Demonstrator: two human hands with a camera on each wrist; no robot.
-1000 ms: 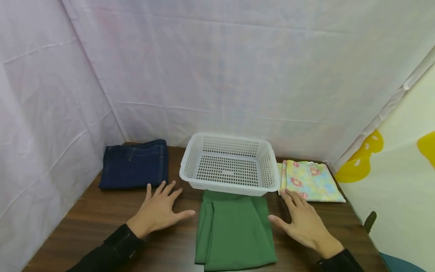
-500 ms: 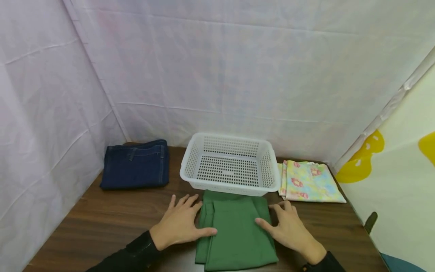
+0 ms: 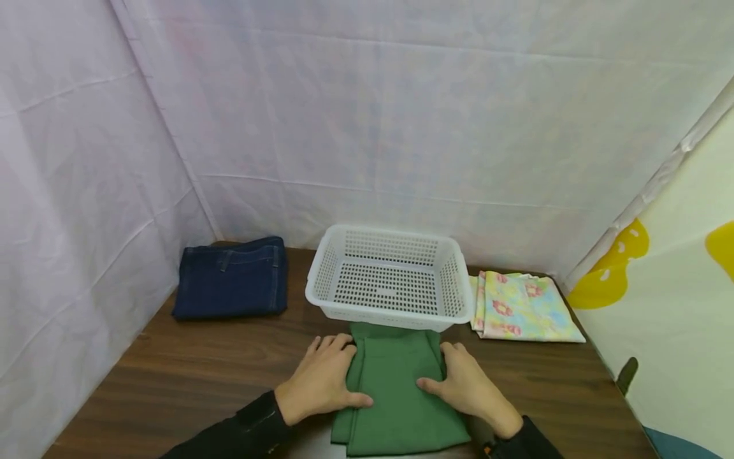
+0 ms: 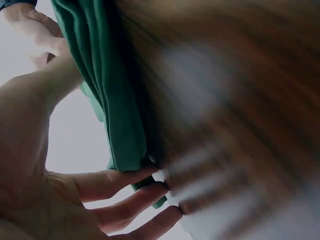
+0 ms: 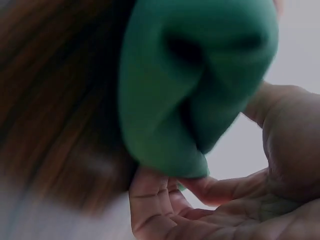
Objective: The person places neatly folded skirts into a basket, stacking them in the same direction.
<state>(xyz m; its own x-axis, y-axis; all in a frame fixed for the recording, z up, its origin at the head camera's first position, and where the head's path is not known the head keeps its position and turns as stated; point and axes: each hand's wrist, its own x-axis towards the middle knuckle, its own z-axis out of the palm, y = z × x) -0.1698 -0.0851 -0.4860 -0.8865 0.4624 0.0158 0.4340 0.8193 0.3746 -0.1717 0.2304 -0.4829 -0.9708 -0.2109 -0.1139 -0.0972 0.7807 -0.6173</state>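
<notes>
A folded green cloth lies on the table in front of the white basket. My left hand grips its left side, thumb on top and fingers down at the edge. In the left wrist view, the layered edge of the cloth meets my fingers, whose tips touch the tabletop. On the opposite side my right hand holds the cloth, thumb on top. The right wrist view shows the fingers of that hand curled in at the bulging fold. The fingertips under the cloth are hidden.
Folded dark blue jeans lie at the left back of the brown wooden table. Right of the basket is a folded floral cloth in yellow, blue and pink. White fabric walls stand behind and to the left.
Both hands have come inward and nearer to me, from open beside the green cloth to gripping its two sides. The cloth's upper part is drawn in a little narrower.
</notes>
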